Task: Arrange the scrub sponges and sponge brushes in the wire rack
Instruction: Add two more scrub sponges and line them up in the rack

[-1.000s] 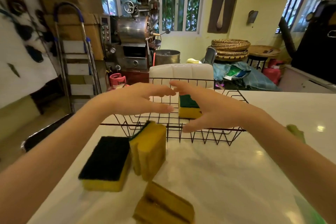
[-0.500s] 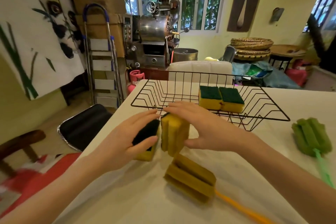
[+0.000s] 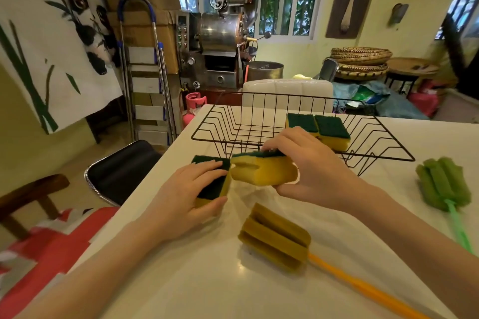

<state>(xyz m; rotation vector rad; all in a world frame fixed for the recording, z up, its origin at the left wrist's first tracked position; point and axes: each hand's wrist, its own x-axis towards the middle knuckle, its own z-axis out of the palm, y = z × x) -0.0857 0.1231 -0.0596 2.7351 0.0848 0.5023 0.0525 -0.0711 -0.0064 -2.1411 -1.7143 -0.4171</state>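
Note:
A black wire rack (image 3: 383, 153) stands on the white table, and two yellow scrub sponges (image 3: 318, 127) with green tops lie side by side inside it. My right hand (image 3: 316, 171) grips a yellow scrub sponge (image 3: 261, 172) lifted just in front of the rack. My left hand (image 3: 181, 194) closes on another scrub sponge (image 3: 215, 184) resting on the table beside it. A yellow sponge brush (image 3: 274, 238) with an orange handle lies nearer to me. A green sponge brush (image 3: 443, 184) lies at the right.
The white table (image 3: 207, 280) has its left edge close to my left arm. A black chair seat (image 3: 121, 171) sits below that edge. A white chair back (image 3: 287, 93) stands behind the rack.
My right hand has lifted its sponge off the table and turned it flat, green side up. My left hand has closed over the other sponge. The camera moved closer.

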